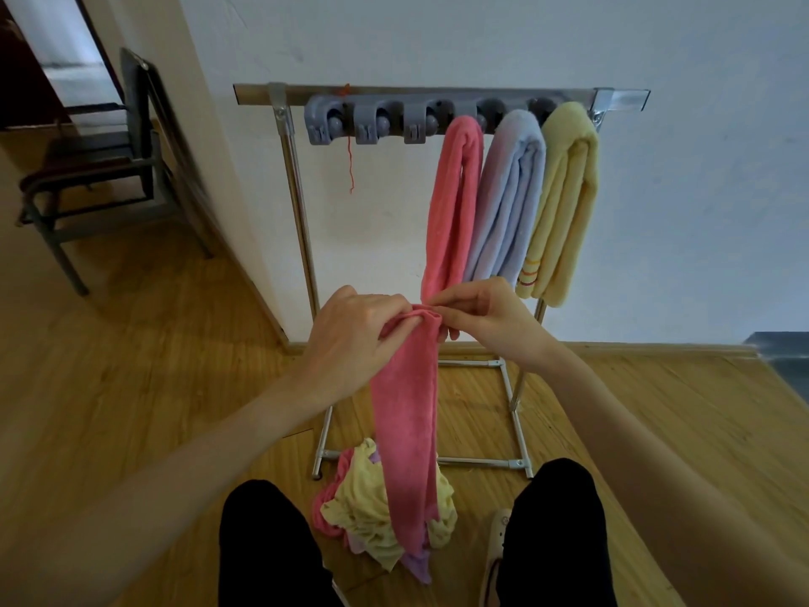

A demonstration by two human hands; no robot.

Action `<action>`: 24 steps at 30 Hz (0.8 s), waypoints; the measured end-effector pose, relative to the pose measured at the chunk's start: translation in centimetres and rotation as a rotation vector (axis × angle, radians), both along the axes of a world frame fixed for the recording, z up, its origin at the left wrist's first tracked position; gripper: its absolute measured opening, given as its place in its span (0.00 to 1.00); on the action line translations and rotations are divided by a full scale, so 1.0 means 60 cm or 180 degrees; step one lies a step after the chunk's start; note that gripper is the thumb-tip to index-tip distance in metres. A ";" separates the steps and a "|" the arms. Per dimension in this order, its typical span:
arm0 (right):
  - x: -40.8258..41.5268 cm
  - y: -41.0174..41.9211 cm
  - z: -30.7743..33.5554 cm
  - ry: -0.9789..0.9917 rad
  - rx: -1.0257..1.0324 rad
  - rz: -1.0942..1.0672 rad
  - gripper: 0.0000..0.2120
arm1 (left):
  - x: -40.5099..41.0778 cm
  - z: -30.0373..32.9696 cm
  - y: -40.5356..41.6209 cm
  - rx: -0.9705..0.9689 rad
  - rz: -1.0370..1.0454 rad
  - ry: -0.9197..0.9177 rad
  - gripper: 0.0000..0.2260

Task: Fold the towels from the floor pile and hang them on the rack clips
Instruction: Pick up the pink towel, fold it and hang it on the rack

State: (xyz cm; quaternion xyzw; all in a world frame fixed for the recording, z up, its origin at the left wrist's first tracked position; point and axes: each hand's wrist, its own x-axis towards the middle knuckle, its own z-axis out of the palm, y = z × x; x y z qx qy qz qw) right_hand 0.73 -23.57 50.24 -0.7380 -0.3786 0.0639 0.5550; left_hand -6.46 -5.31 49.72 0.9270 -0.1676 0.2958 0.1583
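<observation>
We hold the pink towel point(405, 414) by its top edge, left hand point(350, 339) and right hand point(486, 315) both with fingers pinched on it, above the floor pile point(376, 514); we should align the edges evenly, then press the fold into 1 of 3 free clips point(418, 124).
</observation>
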 end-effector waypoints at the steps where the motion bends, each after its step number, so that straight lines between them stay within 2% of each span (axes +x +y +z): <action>1: 0.000 -0.001 0.001 0.0043 0.0020 0.0021 0.09 | 0.002 0.000 0.000 -0.0029 0.0029 -0.0006 0.14; 4: -0.004 -0.005 0.003 0.0080 0.0076 0.0057 0.10 | 0.007 0.002 -0.002 -0.0141 0.0096 -0.0021 0.13; 7: -0.008 0.000 -0.002 -0.0239 0.0111 -0.0153 0.13 | 0.014 0.011 -0.010 -0.0216 0.0153 -0.0045 0.11; 12: 0.010 0.005 -0.011 -0.0683 0.0125 -0.0742 0.09 | 0.023 0.031 -0.010 -0.0029 0.0112 -0.0118 0.11; 18: 0.007 0.031 -0.018 -0.0412 0.0339 -0.0960 0.08 | 0.013 0.045 0.019 0.0314 -0.0122 -0.0280 0.10; 22: 0.004 0.044 -0.015 -0.0285 0.0352 -0.0908 0.06 | -0.005 0.008 0.040 -0.0185 -0.0008 -0.0301 0.16; 24: -0.001 0.048 -0.020 -0.0109 0.0374 -0.0900 0.06 | -0.019 -0.027 0.055 -0.0733 0.0204 -0.0064 0.25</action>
